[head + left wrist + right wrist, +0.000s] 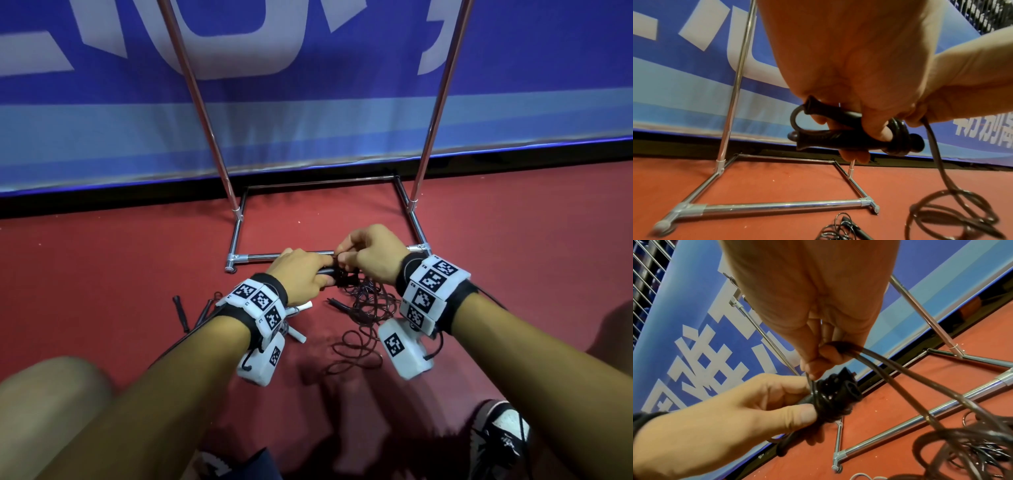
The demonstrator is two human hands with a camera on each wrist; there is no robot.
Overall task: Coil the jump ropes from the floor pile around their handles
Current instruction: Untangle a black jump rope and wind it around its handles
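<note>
Your left hand [301, 270] grips two black handles [840, 139] side by side above the red floor [120, 274]. Your right hand [370, 253], just beside it, pinches the black rope [875, 363], whose first turns circle the handles; its slack trails down to the floor pile [363, 308].

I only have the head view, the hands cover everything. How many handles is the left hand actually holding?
Observer: Two black ribbed plastic handles, side by side in the left hand.
Operator: Any rope on them yet?
Observer: Yes, a few turns of dark glossy rope sit near one end.
Operator: What is the right hand doing?
Observer: The right hand pinches a bend of that rope just above the handles; two strands run down to the loose pile on the red floor.
</note>
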